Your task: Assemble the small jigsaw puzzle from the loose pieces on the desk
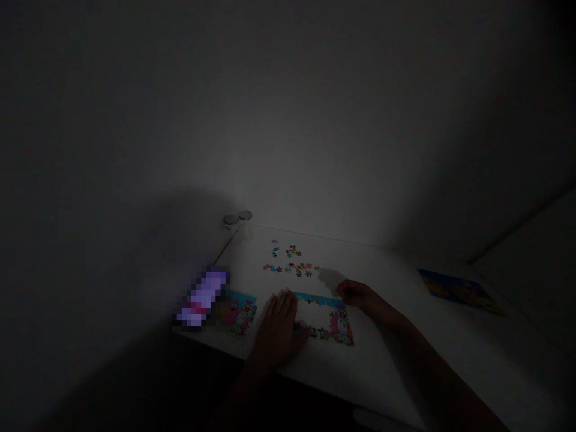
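The room is dim. A partly built jigsaw puzzle [337,327] lies on the white table [382,354], a colourful border around a bare white centre. My left hand [279,331] rests flat with its fingers apart, and its fingertips touch the puzzle's left edge. My right hand [354,293] lies at the puzzle's top right edge, fingers curled, and the dim light hides whether it holds a piece. Loose puzzle pieces [292,266] are scattered farther away, beyond both hands.
A printed puzzle picture [236,313] lies left of my left hand, and a pixelated purple object [201,298] sits beyond it at the table's left edge. Several round-capped jars [238,218] stand in the far corner. A blue and orange card or box [459,291] lies at right, against the wall.
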Available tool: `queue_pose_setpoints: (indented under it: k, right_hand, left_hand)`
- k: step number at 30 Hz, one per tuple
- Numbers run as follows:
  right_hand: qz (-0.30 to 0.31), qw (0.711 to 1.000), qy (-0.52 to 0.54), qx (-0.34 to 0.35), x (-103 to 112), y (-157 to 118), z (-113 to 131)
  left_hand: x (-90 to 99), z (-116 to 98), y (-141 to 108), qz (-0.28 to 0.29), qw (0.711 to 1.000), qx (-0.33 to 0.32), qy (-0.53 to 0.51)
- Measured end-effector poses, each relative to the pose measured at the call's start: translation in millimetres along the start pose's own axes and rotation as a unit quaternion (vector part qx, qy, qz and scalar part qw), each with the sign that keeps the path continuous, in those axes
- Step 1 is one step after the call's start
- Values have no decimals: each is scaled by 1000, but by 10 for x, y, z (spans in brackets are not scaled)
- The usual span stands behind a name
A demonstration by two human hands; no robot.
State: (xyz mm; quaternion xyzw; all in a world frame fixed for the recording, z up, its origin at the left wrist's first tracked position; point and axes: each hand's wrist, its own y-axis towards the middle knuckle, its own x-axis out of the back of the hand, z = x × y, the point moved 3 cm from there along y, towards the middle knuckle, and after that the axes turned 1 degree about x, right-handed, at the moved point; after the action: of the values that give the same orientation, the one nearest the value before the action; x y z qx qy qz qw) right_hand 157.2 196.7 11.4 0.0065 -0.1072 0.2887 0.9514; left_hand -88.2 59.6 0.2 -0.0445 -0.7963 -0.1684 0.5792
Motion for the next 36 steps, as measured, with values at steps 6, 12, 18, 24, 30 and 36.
queue_pose_setpoints:
  k: [6,12,18,24,30,36]
  right_hand:
    - [-69,997,-4,17,-62,-61,50]
    - [-162,986,-24,32,-125,-151,-6]
    - [-183,980,-58,41,-202,-164,32]
    - [-112,990,-84,20,-150,-67,11]
    - [-45,992,-122,12,61,210,28]
    - [-86,981,-171,37,177,942,13]
  left_hand:
    - [10,-7,-25,-11,1000,8,-6]
    - [3,-7,-16,-31,999,3,8]
    - [24,-13,-9,-32,999,-5,6]
    - [30,-7,8,-13,1000,11,-13]
    - [-63,47,18,-4,1000,-5,0]
    - [-68,41,-1,-37,998,-19,40]
